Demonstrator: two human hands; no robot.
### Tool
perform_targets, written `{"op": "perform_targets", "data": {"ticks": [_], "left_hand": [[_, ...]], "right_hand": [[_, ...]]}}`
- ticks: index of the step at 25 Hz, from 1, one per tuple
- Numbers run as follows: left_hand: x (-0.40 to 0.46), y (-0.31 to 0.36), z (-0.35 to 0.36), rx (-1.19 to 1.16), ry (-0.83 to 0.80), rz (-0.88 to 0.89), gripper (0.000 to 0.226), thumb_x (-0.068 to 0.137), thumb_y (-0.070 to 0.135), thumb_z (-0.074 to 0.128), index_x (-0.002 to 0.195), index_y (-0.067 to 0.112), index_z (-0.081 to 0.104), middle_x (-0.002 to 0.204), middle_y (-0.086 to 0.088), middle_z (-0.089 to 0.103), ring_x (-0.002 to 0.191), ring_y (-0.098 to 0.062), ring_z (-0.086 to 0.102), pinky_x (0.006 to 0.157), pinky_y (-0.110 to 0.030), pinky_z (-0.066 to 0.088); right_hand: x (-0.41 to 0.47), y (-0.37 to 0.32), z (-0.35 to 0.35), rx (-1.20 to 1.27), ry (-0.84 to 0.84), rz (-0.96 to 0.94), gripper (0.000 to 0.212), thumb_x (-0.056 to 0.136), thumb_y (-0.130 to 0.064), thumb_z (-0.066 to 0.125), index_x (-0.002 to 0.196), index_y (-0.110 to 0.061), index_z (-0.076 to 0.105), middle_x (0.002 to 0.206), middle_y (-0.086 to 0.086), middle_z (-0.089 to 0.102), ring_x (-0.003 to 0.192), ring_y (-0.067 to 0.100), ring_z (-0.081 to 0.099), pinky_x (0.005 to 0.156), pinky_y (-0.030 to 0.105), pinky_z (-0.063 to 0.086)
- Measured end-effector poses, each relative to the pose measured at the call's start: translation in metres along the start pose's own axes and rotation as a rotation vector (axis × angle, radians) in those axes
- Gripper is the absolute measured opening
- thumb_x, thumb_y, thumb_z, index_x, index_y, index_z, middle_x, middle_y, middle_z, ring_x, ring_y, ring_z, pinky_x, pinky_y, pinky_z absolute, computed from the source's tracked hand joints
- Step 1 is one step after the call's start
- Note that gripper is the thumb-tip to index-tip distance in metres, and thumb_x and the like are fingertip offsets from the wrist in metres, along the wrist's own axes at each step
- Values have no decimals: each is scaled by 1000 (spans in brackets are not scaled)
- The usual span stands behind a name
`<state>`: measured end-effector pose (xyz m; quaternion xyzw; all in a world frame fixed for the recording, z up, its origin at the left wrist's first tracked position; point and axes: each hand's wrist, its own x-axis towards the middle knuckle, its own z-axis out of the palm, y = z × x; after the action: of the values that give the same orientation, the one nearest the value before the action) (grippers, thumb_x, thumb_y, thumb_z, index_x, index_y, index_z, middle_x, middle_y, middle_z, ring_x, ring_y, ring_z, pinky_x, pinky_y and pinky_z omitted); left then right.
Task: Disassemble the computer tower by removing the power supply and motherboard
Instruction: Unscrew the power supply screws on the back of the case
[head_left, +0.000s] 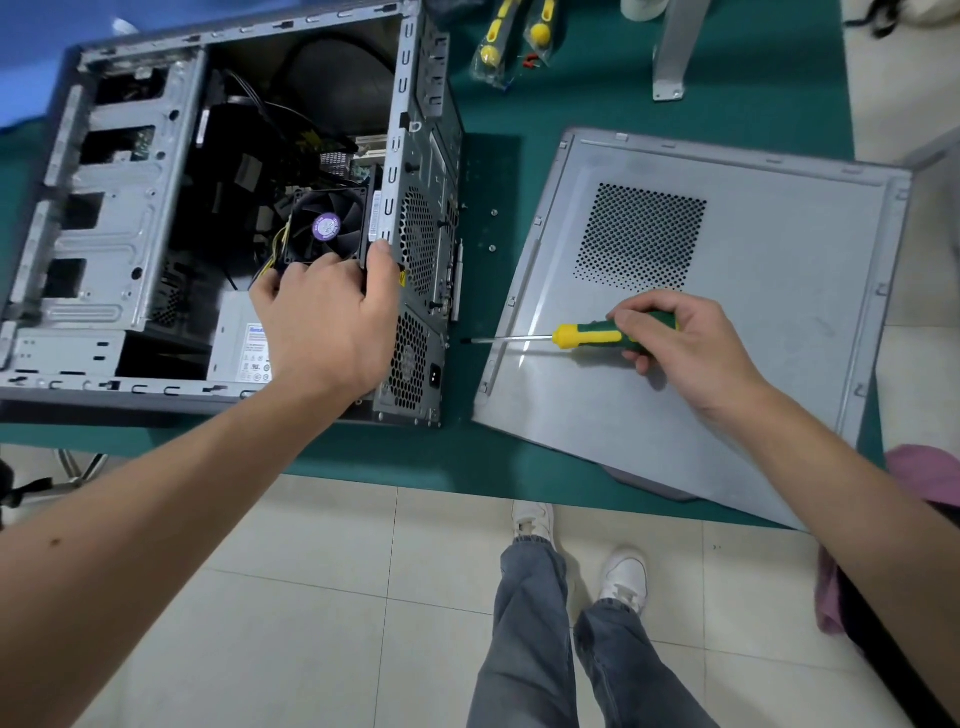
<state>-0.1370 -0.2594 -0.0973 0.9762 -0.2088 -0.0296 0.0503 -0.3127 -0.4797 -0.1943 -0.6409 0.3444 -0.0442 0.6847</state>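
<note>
Hands: left (332, 317) grips fan (326, 228), covering power supply (244, 343) | right (680, 343) grips screwdriver (587, 336)

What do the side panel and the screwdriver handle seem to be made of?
Side panel: probably sheet metal, matte grey; it shows a punched vent grid, folded edges and a dull glare.
Screwdriver handle: likely plastic or rubber, green and yellow, smooth; its shaft looks like bright steel.

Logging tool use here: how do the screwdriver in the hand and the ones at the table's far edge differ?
The held screwdriver is gripped by the right hand, bare, with its shaft pointing at the tower. The spare screwdrivers lie untouched in a clear bag. The held one's handle is green and yellow, as theirs seem to be.
</note>
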Motion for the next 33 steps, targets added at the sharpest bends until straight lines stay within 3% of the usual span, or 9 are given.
{"op": "perform_targets", "data": {"ticks": [3, 8, 16, 21, 23, 26, 28, 30, 33], "left_hand": [[0, 0, 0, -6, 3, 2, 65, 97, 48, 11, 50, 16, 44, 65, 4, 45, 83, -26, 47, 108, -45, 23], [0, 0, 0, -6, 2, 9, 64, 98, 47, 11, 50, 18, 43, 66, 4, 44, 85, -28, 49, 109, -46, 24], [0, -1, 0, -4, -8, 10, 65, 97, 48, 10, 51, 18, 44, 67, 5, 45, 87, -26, 48, 109, -45, 23], [0, -1, 0, -2, -6, 7, 66, 97, 48, 10, 51, 17, 45, 68, 4, 46, 86, -26, 47, 108, -45, 22], [1, -1, 1, -1, -5, 4, 66, 97, 48, 10, 52, 16, 47, 68, 5, 46, 85, -26, 47, 108, -44, 23], [0, 0, 1, -5, -4, 1, 66, 96, 49, 10, 51, 16, 46, 66, 5, 45, 83, -25, 46, 107, -45, 24], [0, 0, 0, -10, 0, 3, 65, 96, 49, 10, 50, 18, 42, 65, 5, 43, 82, -26, 46, 108, -46, 26], [0, 0, 0, -17, 1, 5, 64, 95, 50, 10, 49, 18, 41, 64, 5, 43, 82, -27, 47, 108, -48, 27], [0, 0, 0, -8, -4, 6, 65, 94, 50, 8, 50, 18, 43, 65, 5, 44, 83, -27, 48, 108, -47, 26]], "right_hand": [[-5, 1, 9, -39, -13, -19, 10, 91, -23, 67, 84, -21, 74, 67, -5, 66, 57, 11, 60, 48, 18, 44], [-7, 3, 17, -23, 27, 14, 9, 92, -21, 65, 87, -18, 73, 67, -9, 66, 57, 6, 58, 48, 16, 43], [-6, 8, 21, -22, 22, 44, 9, 91, -25, 66, 89, -21, 74, 71, -9, 66, 59, 7, 58, 51, 19, 44], [-7, 8, 16, -47, -43, 8, 5, 91, -25, 68, 90, -24, 73, 69, -7, 65, 62, 13, 58, 57, 32, 48], [-8, 4, 14, -98, -107, 40, 10, 92, -35, 65, 90, -27, 70, 65, -2, 64, 55, 13, 56, 52, 33, 46], [-4, -1, 8, -399, -164, 81, 32, 94, -56, 51, 83, -29, 64, 65, 1, 63, 45, 5, 50, 43, 26, 39], [-2, -2, 5, -534, -154, -78, 24, 96, -48, 53, 85, -28, 63, 74, -3, 62, 56, 6, 53, 53, 24, 40], [-3, -2, 7, -530, -133, -273, 6, 92, -26, 65, 96, -24, 61, 90, -9, 56, 77, 6, 53, 67, 21, 41], [-5, -4, 10, -440, -139, -355, 28, 81, -7, 75, 96, -26, 59, 97, -14, 50, 87, 0, 50, 72, 10, 38]]}}
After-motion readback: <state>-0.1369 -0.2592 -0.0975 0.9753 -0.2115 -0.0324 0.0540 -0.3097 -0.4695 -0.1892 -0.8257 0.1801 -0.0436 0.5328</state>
